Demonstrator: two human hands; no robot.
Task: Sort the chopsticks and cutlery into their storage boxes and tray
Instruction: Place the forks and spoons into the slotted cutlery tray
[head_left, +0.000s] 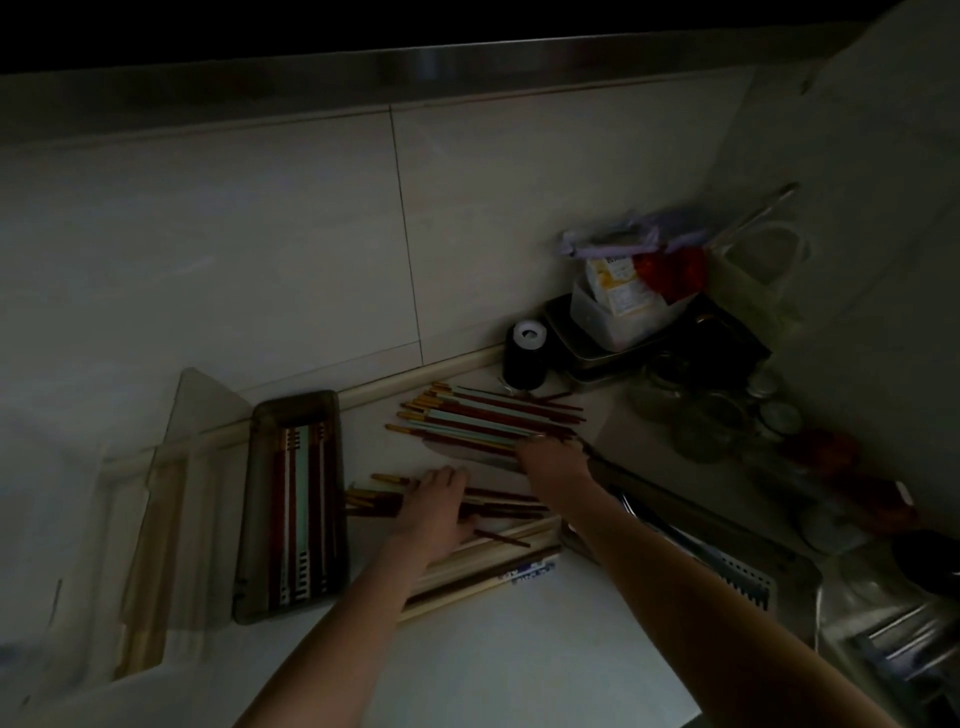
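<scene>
In dim light, a dark translucent oblong storage box (291, 506) is lying on the pale tabletop (519, 649), and it is serving here as the landmark. Inside it, red-and-pale chopsticks with gold bands (301, 519) are lying side by side along its length.

Just right of the box, the left hand (439, 506) is resting palm down, fingers fairly straight and together, on a loose bunch of dark red chopsticks with gold tips (493, 501) whose ends are reaching to the box's right wall. Whether the thumb is gripping any stick cannot be told.

Farther right of the box and nearer the wall, the right hand (553, 460) is lying over the near ends of a fanned spread of red and pale green chopsticks (483, 418); its fingers are bending down onto them, but the darkness is hiding whether they are pinching any.

Right of the box and nearer the person, several plain pale wooden chopsticks (498, 558) are lying under the left forearm.

Left of the box, a clear plastic box holding pale sticks (156, 545) is lying open.

Far right of the box, a metal cutlery tray (727, 561) is sitting at an angle, and beyond it in the corner a black cylindrical container (525, 356) is standing against the tiled wall.
</scene>
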